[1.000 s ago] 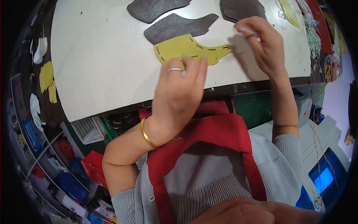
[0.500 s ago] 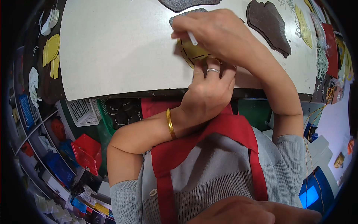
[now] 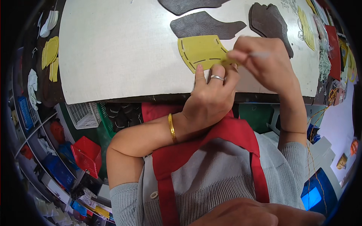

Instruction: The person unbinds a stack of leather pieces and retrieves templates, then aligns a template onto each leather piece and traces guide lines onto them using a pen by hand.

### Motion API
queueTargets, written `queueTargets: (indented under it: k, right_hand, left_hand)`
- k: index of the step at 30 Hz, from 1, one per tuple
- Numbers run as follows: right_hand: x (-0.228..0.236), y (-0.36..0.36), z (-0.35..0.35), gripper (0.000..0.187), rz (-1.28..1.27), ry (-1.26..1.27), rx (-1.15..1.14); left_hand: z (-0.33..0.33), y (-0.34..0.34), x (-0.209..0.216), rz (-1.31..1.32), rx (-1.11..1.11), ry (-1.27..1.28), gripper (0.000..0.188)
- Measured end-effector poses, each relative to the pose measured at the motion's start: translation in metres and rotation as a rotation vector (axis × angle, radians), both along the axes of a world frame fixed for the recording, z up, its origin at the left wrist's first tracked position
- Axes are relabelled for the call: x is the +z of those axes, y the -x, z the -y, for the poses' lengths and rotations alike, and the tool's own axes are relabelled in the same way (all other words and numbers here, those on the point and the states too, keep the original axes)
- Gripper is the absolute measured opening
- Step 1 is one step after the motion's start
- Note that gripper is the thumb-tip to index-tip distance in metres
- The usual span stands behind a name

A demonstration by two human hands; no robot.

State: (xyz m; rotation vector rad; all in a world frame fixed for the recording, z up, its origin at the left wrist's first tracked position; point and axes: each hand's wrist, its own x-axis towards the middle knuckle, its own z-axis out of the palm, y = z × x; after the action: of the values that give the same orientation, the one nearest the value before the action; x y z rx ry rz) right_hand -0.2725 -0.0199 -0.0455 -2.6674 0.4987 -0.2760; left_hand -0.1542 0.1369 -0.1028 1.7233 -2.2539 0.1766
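Observation:
A yellow pattern template (image 3: pixel 201 48) with dark slots along its edges lies over the lower part of a dark brown leather piece (image 3: pixel 198 25). My left hand (image 3: pixel 210 89), wearing a ring, presses the template's near edge with its fingers stretched flat. At the template's right end, my right hand (image 3: pixel 270 64) is closed around a thin pale pen (image 3: pixel 260 54). The pen is blurred by motion, and its tip is hidden, so contact with the template cannot be made out. Another dark leather piece (image 3: pixel 190 5) lies just beyond.
A stack of dark leather pieces (image 3: pixel 268 24) lies at the right of the white work board (image 3: pixel 113 56). Yellow templates (image 3: pixel 50 52) and a white glove (image 3: pixel 33 86) sit left. String bundles (image 3: pixel 324 66) hang at the right edge. Below are a white basket (image 3: pixel 82 115) and red basket (image 3: pixel 87 155).
My right hand with the pen has moved right and toward me, from the template's upper left to its right end, uncovering the template and leather. My left hand stays nearly in place.

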Motion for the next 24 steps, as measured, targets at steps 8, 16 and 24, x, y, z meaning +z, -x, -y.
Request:
queueTargets:
  k: [8,16,24]
  right_hand:
    - [-0.026,-0.016,0.000,0.024,0.048,-0.068,-0.183]
    - [-0.025,0.036,-0.003,0.026,0.127,0.190,-0.177]
    - [-0.012,0.032,-0.001,0.025,0.322,-0.373,-0.406]
  left_hand:
    - [0.007,-0.002,0.004,0.098,0.027,0.026,0.036]
    - [0.010,-0.002,0.010,0.152,0.024,-0.006,0.035]
    - [0.017,-0.007,0.006,0.177,-0.008,0.080,0.036]
